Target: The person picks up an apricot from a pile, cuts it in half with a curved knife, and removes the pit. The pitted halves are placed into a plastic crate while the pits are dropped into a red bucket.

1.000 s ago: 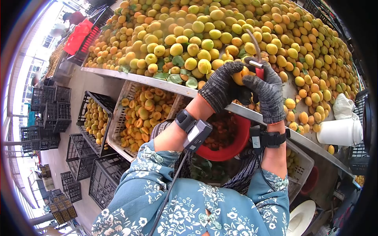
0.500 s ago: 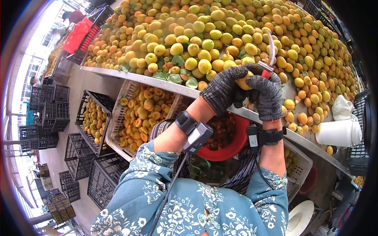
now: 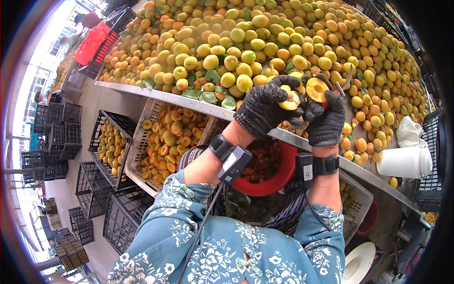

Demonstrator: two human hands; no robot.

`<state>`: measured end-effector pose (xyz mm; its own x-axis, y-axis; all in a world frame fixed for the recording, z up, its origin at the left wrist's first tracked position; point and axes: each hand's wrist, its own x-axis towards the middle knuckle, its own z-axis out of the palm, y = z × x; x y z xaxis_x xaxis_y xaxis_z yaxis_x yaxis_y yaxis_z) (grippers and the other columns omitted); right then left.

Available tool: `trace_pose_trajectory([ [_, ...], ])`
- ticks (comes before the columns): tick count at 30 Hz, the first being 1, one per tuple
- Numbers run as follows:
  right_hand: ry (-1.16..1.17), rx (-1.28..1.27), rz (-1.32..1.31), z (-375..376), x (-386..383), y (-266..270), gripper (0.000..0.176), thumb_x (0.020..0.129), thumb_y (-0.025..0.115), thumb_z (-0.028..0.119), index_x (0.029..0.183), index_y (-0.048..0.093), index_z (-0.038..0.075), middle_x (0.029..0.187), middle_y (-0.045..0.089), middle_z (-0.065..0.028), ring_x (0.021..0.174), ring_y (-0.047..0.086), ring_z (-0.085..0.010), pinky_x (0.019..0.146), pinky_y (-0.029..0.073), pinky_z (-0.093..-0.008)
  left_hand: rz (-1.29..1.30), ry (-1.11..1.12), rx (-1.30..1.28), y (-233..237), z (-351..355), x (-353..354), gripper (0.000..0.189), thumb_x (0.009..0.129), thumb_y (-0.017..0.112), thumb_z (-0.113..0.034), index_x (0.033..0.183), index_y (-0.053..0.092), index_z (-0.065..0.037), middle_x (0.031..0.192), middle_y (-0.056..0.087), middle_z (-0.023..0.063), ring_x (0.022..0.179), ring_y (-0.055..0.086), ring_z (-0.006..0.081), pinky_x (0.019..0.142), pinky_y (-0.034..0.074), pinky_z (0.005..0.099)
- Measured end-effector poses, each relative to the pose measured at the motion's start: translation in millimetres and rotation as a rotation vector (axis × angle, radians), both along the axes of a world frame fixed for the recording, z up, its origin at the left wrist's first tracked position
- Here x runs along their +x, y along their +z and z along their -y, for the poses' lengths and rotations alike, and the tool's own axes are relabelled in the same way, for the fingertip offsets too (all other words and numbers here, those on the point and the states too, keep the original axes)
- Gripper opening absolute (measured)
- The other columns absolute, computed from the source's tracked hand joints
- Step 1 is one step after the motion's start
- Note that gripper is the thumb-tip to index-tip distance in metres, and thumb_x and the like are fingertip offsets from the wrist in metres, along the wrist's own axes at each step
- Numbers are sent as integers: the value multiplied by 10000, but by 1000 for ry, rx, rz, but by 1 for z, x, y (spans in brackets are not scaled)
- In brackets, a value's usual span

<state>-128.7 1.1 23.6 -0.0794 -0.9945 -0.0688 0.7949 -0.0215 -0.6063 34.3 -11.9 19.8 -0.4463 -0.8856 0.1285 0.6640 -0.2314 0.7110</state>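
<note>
Both of my hands wear dark grey knit gloves and meet over the metal edge of the sorting table. In my left hand [image 3: 261,108] is an apricot half [image 3: 290,101], pinched between thumb and fingers with its cut face showing. My right hand [image 3: 329,120] holds the other apricot half [image 3: 316,90], cut face up with a hollow in its middle. The same hand grips a knife [image 3: 349,78] with a red handle and a curved blade, which points up and right. Whole apricots [image 3: 243,83] lie piled just beyond my hands.
Below the table edge [image 3: 189,102], a red bucket [image 3: 259,189] holds dark scraps. To its left stands a pale crate [image 3: 135,156] of apricot halves, beside a black crate [image 3: 124,128] of apricots. A white container [image 3: 402,161] lies at right on the table.
The whole-looking apricot between my hands is now in two halves, one in each hand. My hands have moved slightly apart, and the knife has swung toward the right.
</note>
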Motion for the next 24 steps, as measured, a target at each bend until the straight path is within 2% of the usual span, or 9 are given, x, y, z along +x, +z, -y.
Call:
trace_pose_trajectory([
  [2, -16, -19, -11, 0, -1, 0, 448, 759, 588, 162, 1157, 578, -42, 1005, 657, -163, 675, 636, -175, 462, 496, -228, -62, -7, 84, 3, 2, 3, 394, 847, 633, -161, 1190, 535, 7, 1035, 621, 118, 895, 649, 218, 776, 578, 360],
  [4, -5, -32, -41, -1, -2, 2, 452, 748, 595, 147, 1157, 578, -44, 1012, 655, -165, 678, 636, -176, 465, 499, -229, 1063, 324, -872, 14, 4, 13, 453, 837, 696, -178, 1203, 525, 28, 1133, 613, 93, 996, 617, 176, 842, 536, 325],
  [5, 5, -44, -71, -1, -3, 3, 458, 736, 602, 132, 1157, 577, -46, 1019, 653, -167, 680, 637, -177, 467, 503, -230, 1063, 324, -872, 11, 4, 12, 453, 837, 696, -178, 1203, 525, 28, 1133, 613, 93, 996, 617, 176, 842, 536, 325],
  [7, -3, -34, -94, -2, 0, 8, 460, 729, 609, 126, 1153, 578, -48, 1024, 651, -166, 681, 635, -168, 472, 502, -222, 206, 21, -50, -8, 6, 11, 385, 891, 650, -229, 1180, 543, 3, 1057, 640, 79, 968, 630, 176, 810, 537, 292],
  [8, -12, -24, -119, -2, 1, 10, 462, 721, 616, 121, 1149, 578, -49, 1028, 649, -165, 681, 633, -160, 476, 500, -214, -56, -372, 241, -9, 17, 20, 346, 950, 567, -284, 1173, 550, -19, 1006, 650, 65, 948, 627, 149, 772, 532, 258],
  [13, 102, -66, -379, 2, -1, 9, 440, 730, 630, 127, 1142, 598, -25, 966, 654, -114, 614, 599, -116, 492, 483, -196, 395, 123, -293, -17, 6, 3, 372, 992, 483, -305, 1253, 517, -42, 1103, 609, 65, 926, 618, 127, 712, 546, 227],
  [15, 173, -31, -631, 3, -1, 6, 409, 749, 649, 138, 1143, 628, 31, 879, 655, -36, 540, 552, -75, 500, 449, -191, 46, -182, 247, -7, 7, 6, 373, 979, 513, -303, 1245, 525, -42, 1071, 619, 66, 899, 624, 119, 713, 549, 241],
  [18, 140, 1, -670, -1, 4, 17, 344, 753, 665, 89, 1093, 662, 40, 801, 644, 6, 526, 511, -35, 469, 389, -161, 373, -60, 85, 3, 0, 6, 368, 971, 530, -300, 1227, 536, -35, 1034, 629, 58, 869, 626, 118, 711, 546, 230],
  [24, -137, 6, -730, -4, 6, 20, 252, 770, 664, 35, 1020, 691, 24, 775, 657, 12, 521, 494, -18, 457, 357, -158, 105, -128, 396, 0, 10, 6, 348, 946, 564, -373, 1096, 575, -59, 860, 628, 25, 673, 625, 87, 551, 536, 213],
])
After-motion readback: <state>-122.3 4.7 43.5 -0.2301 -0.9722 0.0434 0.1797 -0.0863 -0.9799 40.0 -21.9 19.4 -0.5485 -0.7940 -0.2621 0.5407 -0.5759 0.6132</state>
